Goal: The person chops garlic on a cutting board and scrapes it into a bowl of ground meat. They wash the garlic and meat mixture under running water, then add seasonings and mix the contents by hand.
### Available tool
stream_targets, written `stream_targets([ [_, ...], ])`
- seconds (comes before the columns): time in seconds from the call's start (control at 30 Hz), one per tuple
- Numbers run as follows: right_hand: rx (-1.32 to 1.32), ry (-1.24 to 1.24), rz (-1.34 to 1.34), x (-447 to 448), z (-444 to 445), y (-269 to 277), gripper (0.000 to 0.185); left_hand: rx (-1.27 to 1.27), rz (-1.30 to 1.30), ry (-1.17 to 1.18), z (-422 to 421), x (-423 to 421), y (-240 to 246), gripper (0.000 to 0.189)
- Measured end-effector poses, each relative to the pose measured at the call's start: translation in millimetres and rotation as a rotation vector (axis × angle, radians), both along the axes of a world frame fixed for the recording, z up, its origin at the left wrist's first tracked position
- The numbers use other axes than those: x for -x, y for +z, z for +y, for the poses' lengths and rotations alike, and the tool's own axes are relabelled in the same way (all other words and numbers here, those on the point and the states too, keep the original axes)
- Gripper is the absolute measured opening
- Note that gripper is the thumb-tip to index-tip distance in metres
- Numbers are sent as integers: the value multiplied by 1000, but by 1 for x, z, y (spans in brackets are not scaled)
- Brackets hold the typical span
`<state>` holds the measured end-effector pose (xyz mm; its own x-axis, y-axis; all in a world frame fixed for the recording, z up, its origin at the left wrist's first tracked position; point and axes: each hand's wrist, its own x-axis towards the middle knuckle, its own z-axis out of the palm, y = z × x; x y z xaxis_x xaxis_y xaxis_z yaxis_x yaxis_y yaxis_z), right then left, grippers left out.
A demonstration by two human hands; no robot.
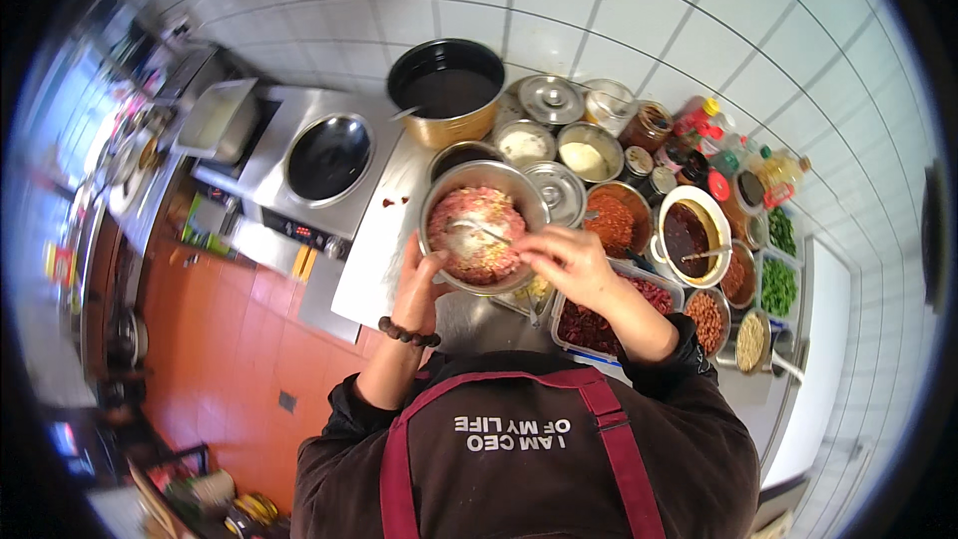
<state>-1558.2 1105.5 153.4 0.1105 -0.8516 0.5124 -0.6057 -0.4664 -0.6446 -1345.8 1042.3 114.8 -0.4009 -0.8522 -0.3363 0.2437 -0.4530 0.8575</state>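
Observation:
A stainless steel bowl [535, 202] is held up over the counter in front of me. My left hand [423, 277] grips its near left rim, thumb on the edge and fingers beneath. Inside lies pink minced meat [460, 206] with pale yellow chopped bits and a white powder [468, 243] on top. My right hand [565, 258] pinches the handle of a metal spoon [486, 230] at the bowl's right side. The spoon's head rests over the powder. Below my right forearm sits a clear plastic tub [557, 329] of dark red pieces.
Behind the bowl stand a large pot of dark liquid [447, 90], lidded tins [551, 99] and a basin of red chilli paste [615, 221]. Sauce bottles [696, 116], a white pot of dark sauce [696, 236] and peanuts [705, 322] are at right. A wok burner [329, 159] lies left.

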Motion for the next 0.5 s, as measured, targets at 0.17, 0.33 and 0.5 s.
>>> stream_targets([
  [0.17, -39, 199, -57, -15, 1, 7, 17, -33, 103, 110, 49, -26, 4, 58],
  [0.33, -345, 248, -571, -39, 14, -4, 16, -77, 148, 371, 101, -63, -5, 56],
  [0.5, -336, 410, -318, -92, 15, -16, 14, -51, 185, 517, 142, -103, -4, 56],
])
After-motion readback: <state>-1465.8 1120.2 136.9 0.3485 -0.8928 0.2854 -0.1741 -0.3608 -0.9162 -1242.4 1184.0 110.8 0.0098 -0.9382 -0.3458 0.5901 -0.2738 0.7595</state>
